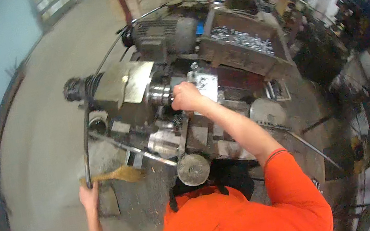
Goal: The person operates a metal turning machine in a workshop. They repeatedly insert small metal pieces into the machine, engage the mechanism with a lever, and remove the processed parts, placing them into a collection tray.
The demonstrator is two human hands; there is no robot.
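Observation:
My left hand [89, 196] is closed around the lower end of a long dark metal bar [87, 147]. The bar runs up beside the machine and bends away over its far side. My right hand [186, 97] is a closed fist at the front of the shiny round spindle [159, 94] of a lathe-like machine. Whatever its fingers hold is hidden. Left of the spindle is a metal cover plate [132, 82]. Just beyond the right hand lies a bright flat plate [207, 86] with small dark bits on it.
A metal bin [234, 59] of small shiny parts stands at the back right, beside an electric motor [161, 38]. Near my left hand is a straw-coloured brush [123, 174]. A round grey disc [193, 169] sits close to my body. One rod [315, 149] sticks out right.

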